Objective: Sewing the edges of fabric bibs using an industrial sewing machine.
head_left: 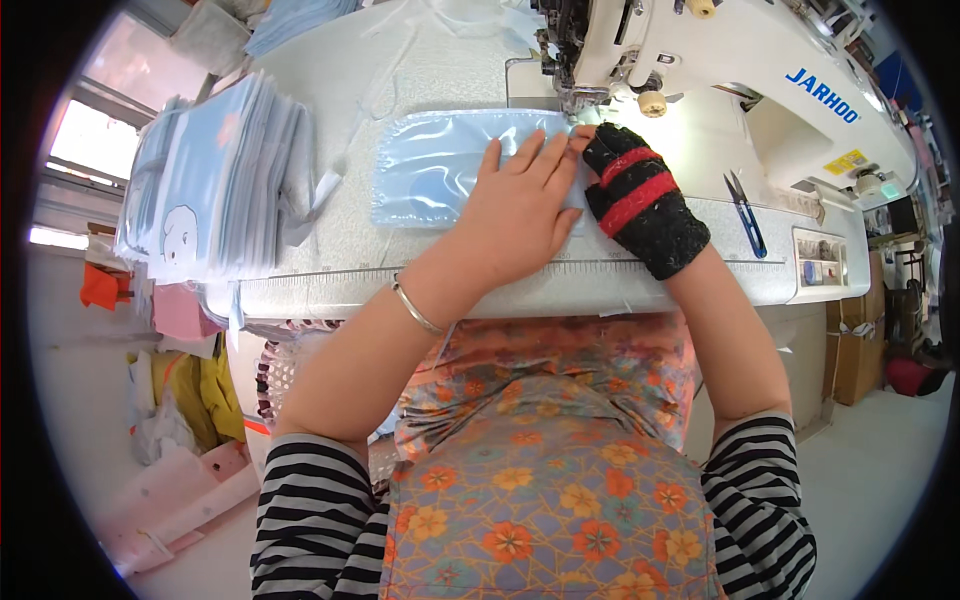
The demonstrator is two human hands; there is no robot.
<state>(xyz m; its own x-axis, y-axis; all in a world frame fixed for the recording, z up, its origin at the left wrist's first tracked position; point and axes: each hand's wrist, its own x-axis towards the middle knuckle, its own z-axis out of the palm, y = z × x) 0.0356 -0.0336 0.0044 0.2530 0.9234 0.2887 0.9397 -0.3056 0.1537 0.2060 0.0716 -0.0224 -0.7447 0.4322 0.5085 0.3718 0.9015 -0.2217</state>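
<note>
A light-blue rectangular pouch [425,165] with a glossy clear face and a stitched border lies flat on the sewing machine's bed. My left hand [525,200] rests on its right part, palm down with the fingers stretched out. At the pouch's upper right corner is my right hand [645,200], in a black fingerless glove with red stripes. Its bare fingertips are drawn together at that corner, close by the presser foot [578,100] of the white sewing machine [720,60]. What exactly those fingertips pinch is partly hidden.
Left of the pouch stands a thick stack of light-blue printed pieces [215,180]. Blue-handled thread snips [745,215] lie right of my gloved hand. A ruler strip [340,270] follows the table's front edge. A small parts tray [820,262] is set into the right corner.
</note>
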